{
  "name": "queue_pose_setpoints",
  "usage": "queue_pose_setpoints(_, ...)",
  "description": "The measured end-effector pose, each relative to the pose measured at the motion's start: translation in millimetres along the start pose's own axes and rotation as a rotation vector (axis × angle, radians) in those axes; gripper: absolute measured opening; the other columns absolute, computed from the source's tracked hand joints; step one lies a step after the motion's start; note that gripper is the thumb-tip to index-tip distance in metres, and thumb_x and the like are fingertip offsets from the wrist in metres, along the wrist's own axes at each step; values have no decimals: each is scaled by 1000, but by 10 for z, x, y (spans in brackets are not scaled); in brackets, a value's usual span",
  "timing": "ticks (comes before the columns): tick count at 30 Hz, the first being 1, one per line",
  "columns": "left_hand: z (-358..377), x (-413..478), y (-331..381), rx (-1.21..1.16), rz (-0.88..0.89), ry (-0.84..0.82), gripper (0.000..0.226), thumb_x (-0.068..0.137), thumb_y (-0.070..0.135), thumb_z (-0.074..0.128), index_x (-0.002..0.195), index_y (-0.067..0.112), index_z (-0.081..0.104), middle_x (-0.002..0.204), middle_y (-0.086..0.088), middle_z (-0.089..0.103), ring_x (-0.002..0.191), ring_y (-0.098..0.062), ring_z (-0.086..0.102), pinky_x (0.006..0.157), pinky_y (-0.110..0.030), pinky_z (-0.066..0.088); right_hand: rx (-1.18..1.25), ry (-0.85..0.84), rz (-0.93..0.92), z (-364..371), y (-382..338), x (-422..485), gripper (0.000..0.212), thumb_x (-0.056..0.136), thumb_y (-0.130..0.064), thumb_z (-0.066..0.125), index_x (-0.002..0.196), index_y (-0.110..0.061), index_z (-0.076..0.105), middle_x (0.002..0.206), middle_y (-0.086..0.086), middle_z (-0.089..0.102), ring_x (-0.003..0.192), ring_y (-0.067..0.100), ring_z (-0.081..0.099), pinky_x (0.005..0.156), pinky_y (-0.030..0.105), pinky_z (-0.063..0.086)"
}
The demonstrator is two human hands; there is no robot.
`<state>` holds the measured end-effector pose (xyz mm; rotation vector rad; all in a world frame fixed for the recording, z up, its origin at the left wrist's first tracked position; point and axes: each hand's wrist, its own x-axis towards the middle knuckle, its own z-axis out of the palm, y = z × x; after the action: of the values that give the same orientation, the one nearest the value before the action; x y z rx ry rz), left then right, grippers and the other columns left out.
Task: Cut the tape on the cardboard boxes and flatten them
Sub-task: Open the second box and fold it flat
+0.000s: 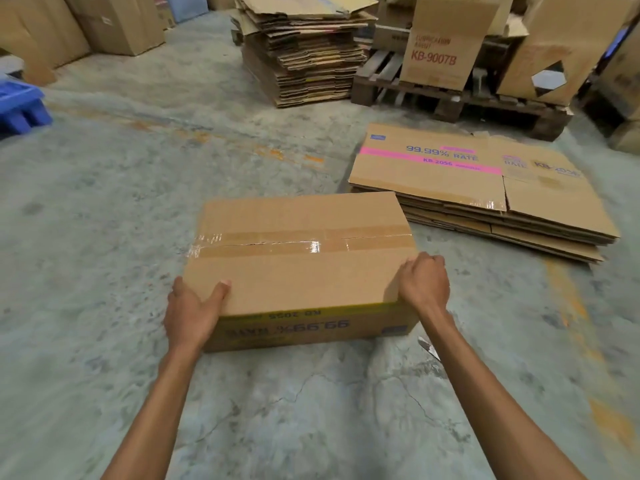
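Note:
A closed cardboard box (301, 271) stands on the concrete floor in front of me, its top seam sealed with clear tape (304, 242) running left to right. Yellow and blue print shows upside down on its near side. My left hand (192, 315) grips the box's near left corner, thumb on top. My right hand (424, 280) grips the near right corner, fingers curled over the edge. A small knife blade (427, 348) lies on the floor just under my right forearm.
A low pile of flattened boxes (485, 188) lies to the right behind the box. A tall stack of flattened cardboard (304, 57) and a wooden pallet (460, 98) with upright boxes stand farther back. A blue crate (20, 105) sits at the left edge.

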<state>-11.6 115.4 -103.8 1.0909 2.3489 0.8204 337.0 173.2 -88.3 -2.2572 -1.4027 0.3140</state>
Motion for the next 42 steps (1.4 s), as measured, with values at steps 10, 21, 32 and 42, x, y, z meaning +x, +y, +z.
queue_pose_setpoints(10, -289, 213, -287, -1134, -160, -390, 52, 106, 42, 22, 125, 10, 59, 114, -3, 69, 108, -12, 64, 92, -28, 51, 1436, -494, 323, -504, 150, 26, 52, 103, -51, 30, 115, -14, 65, 113, 7, 71, 107, 18, 66, 90, 33, 51)
queue_pose_setpoints(21, -647, 645, -342, 480, 150, -1140, 130, 45, 63, 91, 150, 29, 22, 154, 9, 35, 137, -11, 39, 115, -33, 32, -500, -911, -606, -626, 543, -197, 144, 60, -70, 77, 148, -32, -31, 148, -17, -47, 136, 27, -43, 116, 42, -10)
queue_pose_setpoints(32, -95, 244, 843, 567, 23, -451, 105, 81, 72, 54, 151, 0, 22, 160, -24, 14, 142, -46, 24, 116, -59, 20, -659, -647, -158, -294, -1055, -81, 115, 62, -100, 25, 114, -7, 68, 120, 15, 67, 108, 37, 64, 92, 39, 51)
queue_pose_setpoints(42, 310, 113, 1070, 511, -188, -304, 111, 85, 53, 61, 153, 2, -10, 156, -36, -9, 141, -60, -2, 117, -63, 8, -533, -332, -179, 178, -1153, -35, 38, 96, -10, 41, 127, 2, 59, 137, 28, 53, 121, 48, 53, 92, 58, 51)
